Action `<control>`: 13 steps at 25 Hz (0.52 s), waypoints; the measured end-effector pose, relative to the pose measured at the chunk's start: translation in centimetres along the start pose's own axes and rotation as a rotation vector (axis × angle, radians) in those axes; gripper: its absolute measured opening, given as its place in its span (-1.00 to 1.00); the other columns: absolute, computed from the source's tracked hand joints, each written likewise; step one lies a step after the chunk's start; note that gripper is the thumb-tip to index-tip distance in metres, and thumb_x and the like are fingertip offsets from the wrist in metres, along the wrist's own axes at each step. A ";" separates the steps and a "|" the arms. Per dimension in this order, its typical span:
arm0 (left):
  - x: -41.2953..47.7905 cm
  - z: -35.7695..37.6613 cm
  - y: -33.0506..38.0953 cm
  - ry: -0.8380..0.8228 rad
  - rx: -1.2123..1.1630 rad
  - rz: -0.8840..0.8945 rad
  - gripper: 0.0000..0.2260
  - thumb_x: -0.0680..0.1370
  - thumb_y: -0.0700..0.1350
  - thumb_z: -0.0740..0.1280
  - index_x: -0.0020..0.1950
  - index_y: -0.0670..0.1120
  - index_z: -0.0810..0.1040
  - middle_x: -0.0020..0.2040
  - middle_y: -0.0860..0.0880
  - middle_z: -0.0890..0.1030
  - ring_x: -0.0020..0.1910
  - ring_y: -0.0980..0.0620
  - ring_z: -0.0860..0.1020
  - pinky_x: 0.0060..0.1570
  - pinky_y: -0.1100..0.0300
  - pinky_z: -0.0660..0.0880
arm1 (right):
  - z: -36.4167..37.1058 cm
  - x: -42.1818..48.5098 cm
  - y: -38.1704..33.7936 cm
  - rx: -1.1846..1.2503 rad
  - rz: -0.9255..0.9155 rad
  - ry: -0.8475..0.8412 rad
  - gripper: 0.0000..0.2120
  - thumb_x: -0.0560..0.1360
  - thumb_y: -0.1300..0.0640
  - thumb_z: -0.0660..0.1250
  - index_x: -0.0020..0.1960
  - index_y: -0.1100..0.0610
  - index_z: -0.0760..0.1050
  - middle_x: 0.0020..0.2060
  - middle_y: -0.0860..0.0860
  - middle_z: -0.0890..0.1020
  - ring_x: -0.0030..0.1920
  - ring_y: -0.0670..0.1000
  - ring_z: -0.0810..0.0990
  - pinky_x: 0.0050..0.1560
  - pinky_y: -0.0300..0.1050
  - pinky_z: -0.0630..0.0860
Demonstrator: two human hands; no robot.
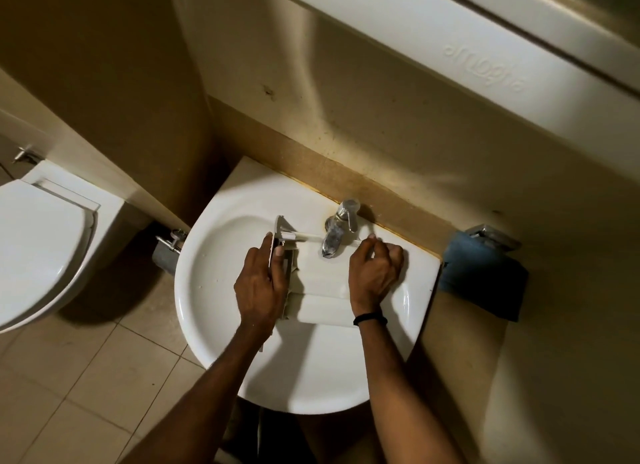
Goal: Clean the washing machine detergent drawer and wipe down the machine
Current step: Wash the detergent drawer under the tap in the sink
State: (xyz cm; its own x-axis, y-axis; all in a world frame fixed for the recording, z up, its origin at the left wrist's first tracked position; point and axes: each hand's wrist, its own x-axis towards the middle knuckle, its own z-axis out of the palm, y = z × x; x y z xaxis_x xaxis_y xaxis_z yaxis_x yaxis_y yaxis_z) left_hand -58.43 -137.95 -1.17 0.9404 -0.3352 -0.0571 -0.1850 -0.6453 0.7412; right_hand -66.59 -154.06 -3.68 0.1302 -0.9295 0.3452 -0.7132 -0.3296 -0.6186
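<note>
Place: detergent drawer [322,283] lying across the sink [207,290] basin, just under the tap [333,236].
Handling: probably light, stiff plastic, slippery when wet; best gripped at both ends, not by thin inner walls.
Left hand [259,283]: wrapped round the drawer's left, front-panel end.
Right hand [374,273]: fingers curled over its right end, beside the tap.

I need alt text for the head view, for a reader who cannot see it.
A person holds a white detergent drawer in a white sink, just below the faucet: the left hand grips its left end, the right hand its right end. A toilet stands at left.
</note>
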 end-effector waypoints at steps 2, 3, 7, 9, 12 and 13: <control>0.2 0.3 0.1 0.002 0.024 0.060 -0.48 0.71 0.17 0.03 0.49 -0.07 0.52 -0.07 -0.08 0.56 -0.14 -0.11 0.56 -0.25 0.07 0.48 | 0.3 -0.2 0.2 0.000 0.000 -0.072 -0.77 0.58 0.19 0.32 -0.14 0.30 0.66 -0.19 0.15 0.62 -0.11 0.13 0.55 -0.04 -0.02 0.50; 0.3 0.3 0.1 0.004 0.033 0.084 -0.50 0.71 0.14 0.04 0.49 -0.08 0.52 -0.07 -0.08 0.56 -0.15 -0.12 0.57 -0.27 0.05 0.50 | 0.4 -0.2 0.2 -0.007 -0.021 -0.099 -0.76 0.58 0.19 0.31 -0.13 0.30 0.66 -0.18 0.16 0.65 -0.10 0.14 0.57 -0.03 -0.02 0.49; 0.7 0.2 0.0 0.003 0.056 0.137 -0.46 0.73 0.17 -0.01 0.49 -0.10 0.51 -0.05 -0.10 0.59 -0.13 -0.15 0.59 -0.29 0.03 0.52 | 0.7 0.1 0.2 -0.002 -0.036 -0.165 -0.74 0.58 0.18 0.27 -0.11 0.28 0.69 -0.17 0.15 0.71 -0.10 0.16 0.62 0.05 0.00 0.53; 0.6 0.1 0.0 -0.010 0.074 0.136 -0.42 0.72 0.20 -0.05 0.50 -0.11 0.50 -0.01 -0.11 0.61 -0.08 -0.17 0.61 -0.24 0.03 0.53 | 0.7 0.0 0.5 0.007 -0.020 -0.204 -0.71 0.59 0.15 0.24 -0.05 0.28 0.69 -0.10 0.15 0.72 -0.05 0.16 0.64 0.06 -0.01 0.55; 0.6 0.1 0.2 -0.030 0.078 0.120 -0.42 0.70 0.19 -0.04 0.52 -0.09 0.48 0.03 -0.13 0.63 -0.02 -0.20 0.62 -0.17 -0.01 0.54 | 0.8 -0.2 0.8 0.030 -0.002 -0.259 -0.68 0.60 0.11 0.21 0.03 0.27 0.69 -0.03 0.15 0.72 0.02 0.15 0.65 0.09 0.00 0.56; 0.6 0.0 0.1 -0.039 0.074 0.112 -0.42 0.69 0.19 -0.05 0.53 -0.08 0.47 0.05 -0.12 0.64 0.00 -0.20 0.62 -0.14 -0.02 0.54 | 0.8 -0.2 0.9 0.029 -0.010 -0.264 -0.68 0.61 0.11 0.21 0.04 0.28 0.69 -0.01 0.16 0.72 0.05 0.15 0.65 0.12 0.01 0.56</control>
State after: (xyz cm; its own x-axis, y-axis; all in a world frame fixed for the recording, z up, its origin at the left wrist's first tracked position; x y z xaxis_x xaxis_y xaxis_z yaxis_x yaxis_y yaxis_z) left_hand -57.90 -138.28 -1.13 0.9013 -0.4332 -0.0039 -0.3097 -0.6506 0.6934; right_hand -66.66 -154.31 -4.89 0.3147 -0.9361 0.1573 -0.6919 -0.3397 -0.6371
